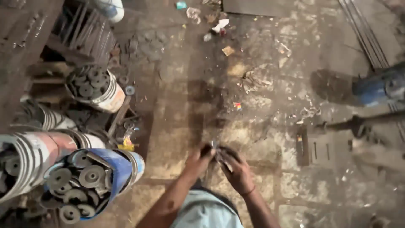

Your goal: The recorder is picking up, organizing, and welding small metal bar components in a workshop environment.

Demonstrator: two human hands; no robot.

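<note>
Head view, looking down at a stained concrete floor (261,84). At lower centre of the frame my left hand (199,159) and my right hand (234,165) meet around a small dark metal piece (216,150); both sets of fingers are curled closed on it, though blur hides the exact pinch and what kind of piece it is. At lower left a blue bucket (120,169) holds grey metal discs (90,175), with a white bucket (29,156) beside it and a second white bucket of discs (110,95) further up the left side. Scraps of litter (219,26) lie at upper centre; a blue machine (382,86) sits at the right edge. Risk, as I judge it: the piece is small and held at fingertips, so a loosened pinch would drop it onto the cluttered floor, where it would be hard to find.
</note>
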